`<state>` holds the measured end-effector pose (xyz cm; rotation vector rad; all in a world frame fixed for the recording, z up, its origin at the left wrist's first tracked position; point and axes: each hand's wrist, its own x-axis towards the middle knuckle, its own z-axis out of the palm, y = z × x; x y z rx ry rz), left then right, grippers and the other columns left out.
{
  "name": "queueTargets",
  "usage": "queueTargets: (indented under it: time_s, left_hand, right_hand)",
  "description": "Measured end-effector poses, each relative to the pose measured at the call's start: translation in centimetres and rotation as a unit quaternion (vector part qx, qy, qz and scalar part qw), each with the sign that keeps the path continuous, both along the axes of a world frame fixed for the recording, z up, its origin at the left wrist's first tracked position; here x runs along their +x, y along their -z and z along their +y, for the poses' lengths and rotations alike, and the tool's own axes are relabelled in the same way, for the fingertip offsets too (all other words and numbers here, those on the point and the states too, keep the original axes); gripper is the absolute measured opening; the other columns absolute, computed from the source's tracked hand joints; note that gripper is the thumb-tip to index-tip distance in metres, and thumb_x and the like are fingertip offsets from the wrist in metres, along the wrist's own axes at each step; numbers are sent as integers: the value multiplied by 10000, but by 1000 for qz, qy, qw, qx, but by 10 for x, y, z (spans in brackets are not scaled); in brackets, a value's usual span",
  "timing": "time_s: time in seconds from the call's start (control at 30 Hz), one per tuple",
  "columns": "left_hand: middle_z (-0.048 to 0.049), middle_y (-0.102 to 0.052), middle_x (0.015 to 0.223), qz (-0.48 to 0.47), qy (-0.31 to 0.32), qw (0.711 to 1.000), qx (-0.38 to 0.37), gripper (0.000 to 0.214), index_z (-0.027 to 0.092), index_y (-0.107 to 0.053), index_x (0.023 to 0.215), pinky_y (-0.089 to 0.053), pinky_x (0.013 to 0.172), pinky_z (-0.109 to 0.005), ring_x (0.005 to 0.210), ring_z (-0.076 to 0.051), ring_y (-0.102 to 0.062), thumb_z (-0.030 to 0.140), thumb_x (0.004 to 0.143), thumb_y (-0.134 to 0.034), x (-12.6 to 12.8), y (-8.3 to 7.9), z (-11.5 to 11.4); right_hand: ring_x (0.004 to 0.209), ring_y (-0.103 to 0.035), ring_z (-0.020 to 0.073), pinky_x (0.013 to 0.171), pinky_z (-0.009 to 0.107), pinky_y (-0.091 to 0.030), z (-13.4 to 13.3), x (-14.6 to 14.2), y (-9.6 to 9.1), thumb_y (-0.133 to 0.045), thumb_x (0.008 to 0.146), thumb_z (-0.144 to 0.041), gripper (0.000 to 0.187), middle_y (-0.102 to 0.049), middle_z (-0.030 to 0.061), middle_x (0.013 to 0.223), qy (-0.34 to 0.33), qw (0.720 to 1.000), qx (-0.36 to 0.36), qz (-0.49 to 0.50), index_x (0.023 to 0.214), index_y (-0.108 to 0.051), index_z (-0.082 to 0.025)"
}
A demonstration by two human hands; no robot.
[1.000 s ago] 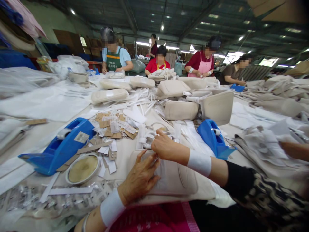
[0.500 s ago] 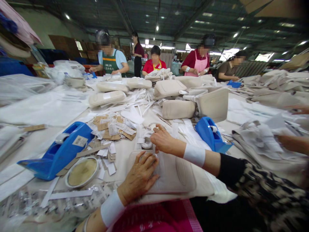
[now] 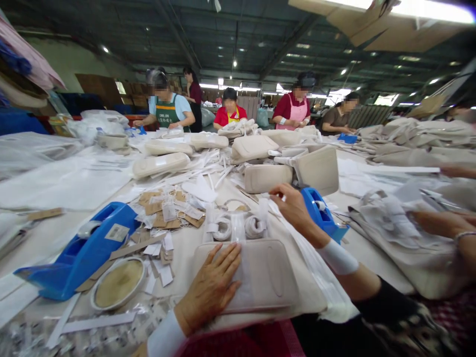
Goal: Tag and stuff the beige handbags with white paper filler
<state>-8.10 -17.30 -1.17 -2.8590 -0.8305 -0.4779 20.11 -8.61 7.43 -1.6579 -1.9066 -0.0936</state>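
Observation:
A beige bag (image 3: 275,277) lies flat before me on the table, a clear plastic strip running down its middle. Its straps form two coils (image 3: 255,226) at the top edge. My left hand (image 3: 211,287) rests on the bag's left half, fingers stretched out and palm down. Above the bag's right corner, my right hand (image 3: 292,210) is raised with bent fingers, the tips drawn together near the upper end of the right strap. Whatever is between them is too small to make out. Just behind that hand stands a blue tape dispenser (image 3: 323,210).
Another blue tape dispenser (image 3: 89,253) stands on the left, beside a round dish (image 3: 118,283) and a heap of paper tags (image 3: 169,208). More beige bags (image 3: 267,178) are piled ahead. At right, a co-worker's hand (image 3: 439,223) is at grey-beige fabric. Several people work across the table.
My right hand has moved from the middle of the straps to the right and up, uncovering the right coil. My left hand stays on the bag. The view has shifted slightly.

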Motion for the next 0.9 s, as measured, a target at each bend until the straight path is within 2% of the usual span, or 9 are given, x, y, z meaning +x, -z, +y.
queueTargets:
  time_s: [0.07,0.17,0.23,0.3,0.4,0.57,0.63,0.73,0.9]
  left_hand:
    - [-109,-357,1545,-1,1,1000,31,518,153,-431,1407,-216,1185,-474,1435,-249,-296,239,902,-508,0,1,2]
    - [-80,-391,1531,-14,10,996,86,528,178,-444,1407,-122,1210,-434,1419,-228,-323,213,884,-502,0,7,8]
    - [-58,-407,1523,-21,19,993,118,538,200,-449,1412,-57,1216,-414,1414,-219,-331,229,878,-508,0,12,14]
    - [-42,-406,1525,-19,24,990,140,547,215,-447,1418,-19,1215,-408,1416,-217,-324,263,878,-513,1,15,19]
    - [-35,-387,1536,-4,28,986,162,555,219,-441,1427,-9,1211,-411,1422,-215,-309,315,885,-513,2,17,22]
    - [-62,-378,1538,3,41,983,178,589,203,-417,1444,-17,1207,-420,1421,-214,-311,345,882,-516,3,15,24]
    - [-73,-388,1531,-2,49,982,181,604,196,-404,1453,-24,1206,-419,1417,-214,-317,349,880,-518,2,15,26]
    - [-85,-405,1520,-5,59,982,178,611,194,-399,1457,-29,1206,-407,1406,-213,-341,347,877,-520,1,17,29]
    - [-88,-427,1506,-18,60,985,158,594,197,-418,1447,-36,1205,-395,1384,-227,-385,332,878,-525,1,19,29]
  right_hand:
    - [878,-585,196,819,310,-422,-21,54,5,-503,858,-300,221,-664,74,1017,89,983,19,157,962,-661,-186]
    - [856,-591,220,777,336,-443,-47,131,15,-494,817,-376,335,-674,103,1018,213,944,18,251,1013,-663,-163]
    - [845,-605,233,735,341,-457,-59,166,21,-494,813,-389,341,-690,120,962,254,929,-18,267,978,-666,-144]
    - [788,-620,216,684,326,-472,-66,185,26,-523,827,-392,304,-704,105,874,255,916,-75,299,918,-674,-145]
    - [679,-614,155,653,306,-489,-67,193,32,-569,882,-395,270,-688,42,787,228,900,-150,340,893,-665,-142]
    - [622,-612,132,680,300,-506,-59,188,33,-621,862,-282,146,-660,-1,665,188,879,-179,400,828,-653,-144]
    - [590,-609,137,654,298,-510,-56,184,32,-673,776,-212,72,-643,-14,611,180,869,-174,427,789,-641,-149]
    - [542,-584,157,583,300,-490,-53,176,29,-722,616,-159,160,-596,-37,528,185,857,-143,460,735,-616,-172]
    - [633,-591,167,597,276,-442,-69,166,18,-723,517,-250,289,-619,-20,614,184,844,-60,500,773,-609,-179]
